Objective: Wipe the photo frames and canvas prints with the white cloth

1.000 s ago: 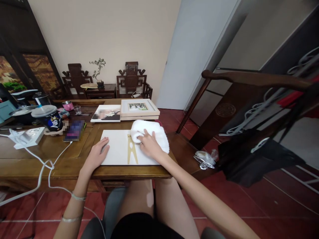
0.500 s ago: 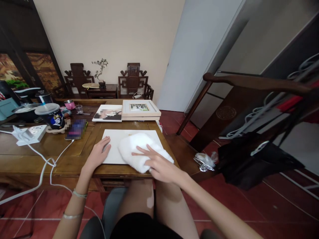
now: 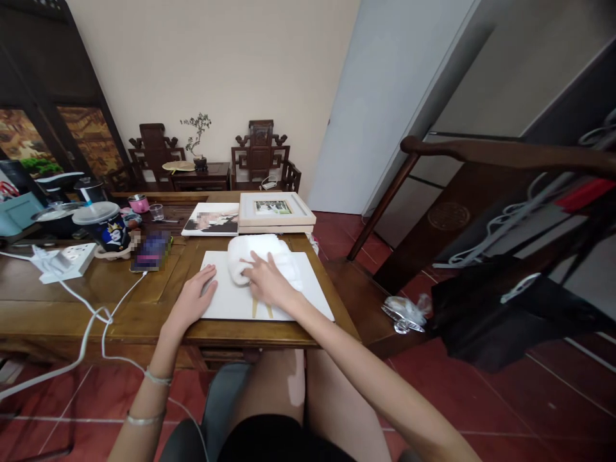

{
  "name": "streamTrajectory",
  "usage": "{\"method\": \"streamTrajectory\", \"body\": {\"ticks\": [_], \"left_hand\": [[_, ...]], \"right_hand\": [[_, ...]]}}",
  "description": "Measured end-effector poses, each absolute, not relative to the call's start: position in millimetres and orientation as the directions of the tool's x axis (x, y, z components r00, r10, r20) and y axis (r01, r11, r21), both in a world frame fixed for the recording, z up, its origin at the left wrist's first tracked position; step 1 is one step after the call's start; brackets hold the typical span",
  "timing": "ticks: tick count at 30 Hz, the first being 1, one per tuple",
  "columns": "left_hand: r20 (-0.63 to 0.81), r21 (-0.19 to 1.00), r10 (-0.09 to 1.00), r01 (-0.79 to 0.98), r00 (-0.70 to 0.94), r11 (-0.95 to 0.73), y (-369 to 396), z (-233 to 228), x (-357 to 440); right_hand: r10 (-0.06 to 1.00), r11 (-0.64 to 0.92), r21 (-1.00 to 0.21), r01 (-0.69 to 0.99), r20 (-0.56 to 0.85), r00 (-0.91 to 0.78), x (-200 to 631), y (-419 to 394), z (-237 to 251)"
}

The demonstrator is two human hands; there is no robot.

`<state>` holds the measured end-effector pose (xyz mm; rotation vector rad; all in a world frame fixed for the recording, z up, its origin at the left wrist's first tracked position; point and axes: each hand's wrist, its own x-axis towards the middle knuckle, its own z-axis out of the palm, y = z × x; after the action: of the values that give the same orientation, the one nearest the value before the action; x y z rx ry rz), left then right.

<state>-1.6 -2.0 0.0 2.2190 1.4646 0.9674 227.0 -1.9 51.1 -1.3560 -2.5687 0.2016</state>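
Note:
A flat white board (image 3: 308,292) with a gold mark on it lies near the front edge of the wooden table (image 3: 115,301). My right hand (image 3: 266,281) presses flat on a folded white towel (image 3: 250,253) resting on the far part of the board. My left hand (image 3: 195,300) lies spread on the board's left edge, pinning it down. Most of the gold mark is hidden under my right hand and the towel.
Behind the board lie a framed picture (image 3: 275,210) and a photo print (image 3: 212,219). To the left are a phone (image 3: 150,250), a lidded cup (image 3: 102,226), a power strip (image 3: 65,261) and white cables (image 3: 91,321). A dark wooden chair (image 3: 481,192) draped with black cloth stands to the right.
My right hand slid the towel from the board's far right toward the front edge, then back up to the far middle. My left hand stayed on the board's left edge.

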Motion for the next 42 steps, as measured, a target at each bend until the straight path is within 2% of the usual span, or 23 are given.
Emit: {"method": "streamTrajectory", "body": {"ticks": [5, 9, 12, 14, 17, 21, 23, 25, 30, 36, 39, 42], "left_hand": [[0.365, 0.573, 0.892, 0.691, 0.267, -0.441, -2.2, 3.1, 0.3], [0.363, 0.564, 0.892, 0.699, 0.267, -0.439, -2.1, 3.0, 0.8], [0.364, 0.581, 0.896, 0.69, 0.253, -0.431, -2.7, 1.8, 0.6], [0.366, 0.595, 0.897, 0.678, 0.249, -0.431, -3.4, 1.4, 0.6], [0.364, 0.604, 0.898, 0.671, 0.248, -0.43, -4.0, 1.3, 0.4], [0.374, 0.599, 0.894, 0.671, 0.248, -0.437, -4.0, 1.8, 0.4], [0.381, 0.595, 0.892, 0.673, 0.244, -0.438, -4.1, 2.2, 0.8], [0.387, 0.594, 0.893, 0.679, 0.23, -0.432, -4.5, 2.8, 1.6], [0.409, 0.61, 0.896, 0.678, 0.174, -0.41, -4.8, 5.5, 4.1], [0.543, 0.598, 0.836, 0.662, 0.081, -0.452, -6.5, 12.3, 5.0], [0.541, 0.6, 0.837, 0.66, 0.082, -0.452, -7.7, 12.7, 5.1], [0.511, 0.595, 0.854, 0.676, 0.098, -0.435, -6.3, 9.8, 4.5]], "right_hand": [[0.709, 0.703, -0.207, 0.681, 0.128, -0.693, 224.2, -54.5, 50.4], [0.614, 0.773, -0.277, 0.571, 0.1, -0.783, 250.9, -88.5, 57.0], [0.564, 0.801, -0.347, 0.488, 0.163, -0.81, 275.2, -91.3, 55.3], [0.575, 0.797, -0.372, 0.476, 0.222, -0.788, 291.0, -82.3, 48.8], [0.678, 0.728, -0.37, 0.578, 0.26, -0.688, 310.8, -60.2, 36.4], [0.865, 0.502, -0.337, 0.797, 0.203, -0.459, 318.6, -29.9, 29.4], [0.919, 0.393, -0.326, 0.86, 0.159, -0.36, 309.4, -16.9, 32.7], [0.937, 0.349, -0.317, 0.882, 0.135, -0.323, 290.9, -5.6, 39.4], [0.886, 0.463, -0.242, 0.853, 0.113, -0.449, 222.8, 9.6, 55.5], [0.706, 0.708, -0.143, 0.692, 0.155, -0.691, 186.1, -25.6, 54.5], [0.637, 0.769, -0.193, 0.61, 0.148, -0.756, 204.7, -56.9, 55.6], [0.68, 0.724, -0.313, 0.614, 0.175, -0.712, 238.2, -80.3, 54.9]]}}
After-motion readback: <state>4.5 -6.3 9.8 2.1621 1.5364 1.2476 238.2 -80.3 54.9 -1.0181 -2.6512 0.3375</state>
